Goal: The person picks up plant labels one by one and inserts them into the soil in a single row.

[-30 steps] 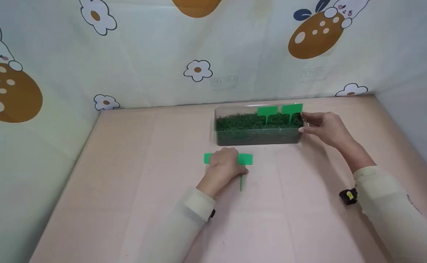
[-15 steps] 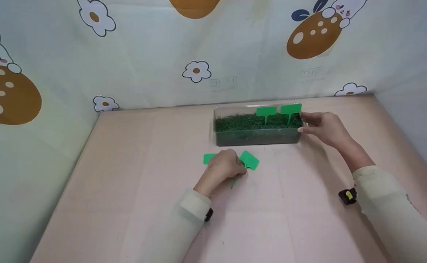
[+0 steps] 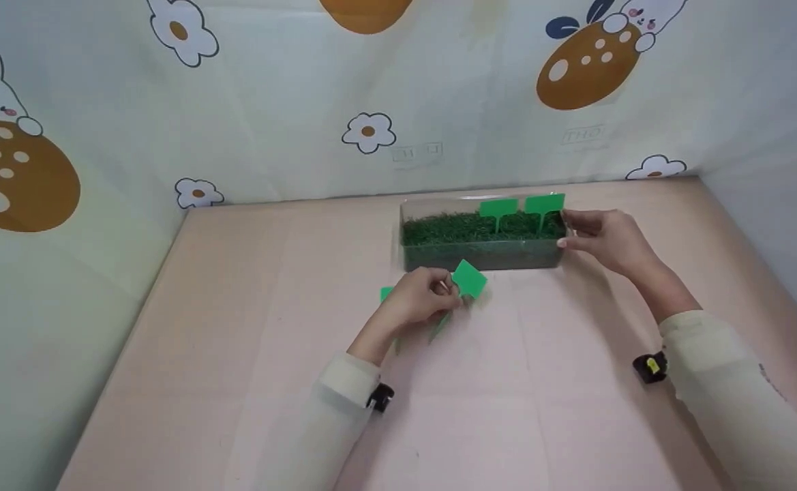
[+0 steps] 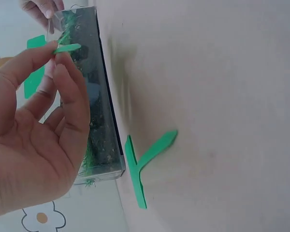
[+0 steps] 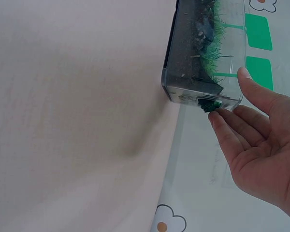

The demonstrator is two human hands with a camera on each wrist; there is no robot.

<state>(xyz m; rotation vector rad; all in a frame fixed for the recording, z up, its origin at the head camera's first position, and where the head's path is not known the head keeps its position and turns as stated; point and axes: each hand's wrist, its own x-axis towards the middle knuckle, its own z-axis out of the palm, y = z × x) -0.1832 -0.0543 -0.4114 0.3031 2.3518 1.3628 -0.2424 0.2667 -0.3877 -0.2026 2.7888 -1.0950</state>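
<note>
Nr L hand [image 3: 412,298], loose tag [image 4: 137,174]

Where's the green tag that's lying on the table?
In the head view, the green tag is near the middle, in front of the grass box by its left end, partly hidden behind the left hand.

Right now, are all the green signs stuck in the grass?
No, one green sign lies on the table and the left hand pinches another sign outside the grass.
</note>
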